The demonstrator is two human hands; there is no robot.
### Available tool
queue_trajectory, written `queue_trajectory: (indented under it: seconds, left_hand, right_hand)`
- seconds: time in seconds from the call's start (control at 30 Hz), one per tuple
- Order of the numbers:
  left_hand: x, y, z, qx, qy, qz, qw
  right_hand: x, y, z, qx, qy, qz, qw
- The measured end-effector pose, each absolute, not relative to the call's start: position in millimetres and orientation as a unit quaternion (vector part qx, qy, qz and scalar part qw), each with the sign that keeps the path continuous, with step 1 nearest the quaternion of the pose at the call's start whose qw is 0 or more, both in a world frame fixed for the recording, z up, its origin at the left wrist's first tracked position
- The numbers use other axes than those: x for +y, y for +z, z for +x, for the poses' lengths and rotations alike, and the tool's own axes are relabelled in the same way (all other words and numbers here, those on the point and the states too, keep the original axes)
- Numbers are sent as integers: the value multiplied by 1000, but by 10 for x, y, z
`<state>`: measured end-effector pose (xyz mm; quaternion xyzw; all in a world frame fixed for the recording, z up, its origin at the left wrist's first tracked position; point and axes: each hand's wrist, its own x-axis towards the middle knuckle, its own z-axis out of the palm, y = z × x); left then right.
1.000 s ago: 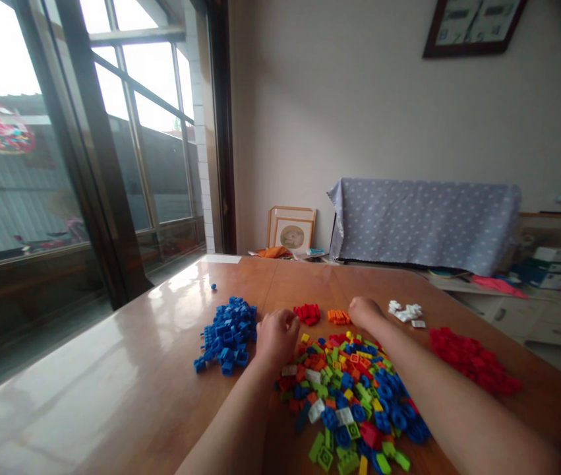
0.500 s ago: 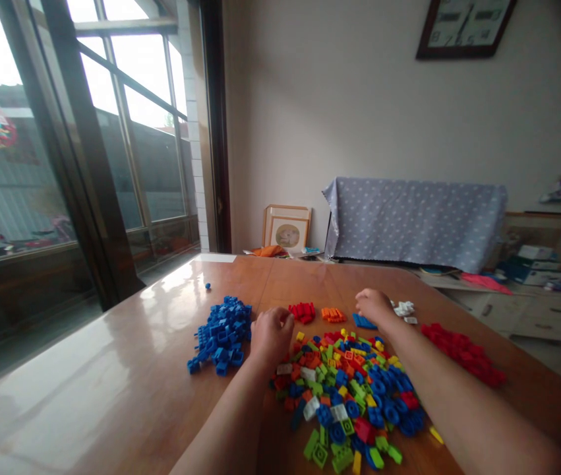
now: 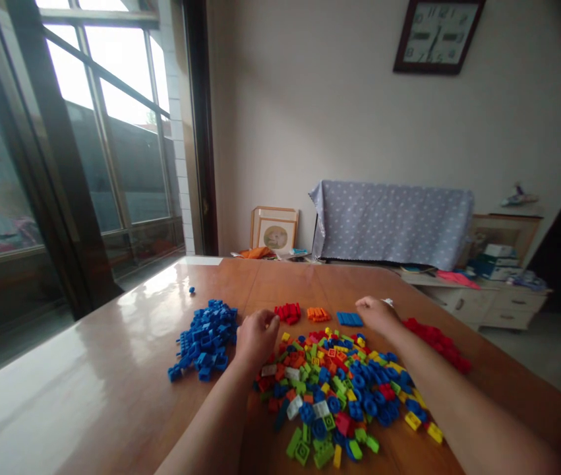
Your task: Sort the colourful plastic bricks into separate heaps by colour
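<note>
My left hand (image 3: 256, 335) is over the table between the blue brick pile (image 3: 207, 338) and the mixed heap of toy bricks (image 3: 332, 386). Its fingers are curled together near the small red brick group (image 3: 287, 313); whatever they may hold is hidden. My right hand (image 3: 375, 313) is closed, just right of a neat row of blue bricks (image 3: 349, 320). It largely covers the white bricks (image 3: 387, 302) behind it, and its grip cannot be seen into. A cluster of orange bricks (image 3: 318, 315) sits between the red and blue groups.
A red brick pile (image 3: 437, 343) lies beyond my right forearm. One small blue piece (image 3: 192, 290) sits alone toward the far left of the wooden table (image 3: 112, 389). Behind the table are a cloth-covered object (image 3: 393, 221) and a white cabinet (image 3: 500, 307).
My right hand has moved right, off the blue row toward the white bricks, so the row shows fully. My left hand stays in about the same place. The view has swung slightly right.
</note>
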<state>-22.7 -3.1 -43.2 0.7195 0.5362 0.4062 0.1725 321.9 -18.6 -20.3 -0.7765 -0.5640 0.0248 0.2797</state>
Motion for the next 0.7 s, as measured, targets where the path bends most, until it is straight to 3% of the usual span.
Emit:
queue_trajectory:
  seconds: [0.33,0.7]
  left_hand:
    - [2,-458,-237,523,408,727,180]
    - [-18,-430,-225,519,408,727,189]
  right_hand:
    - [128,-360,2849,-559,16,-821,116]
    - [158,-368,2808,-539,14,-840,62]
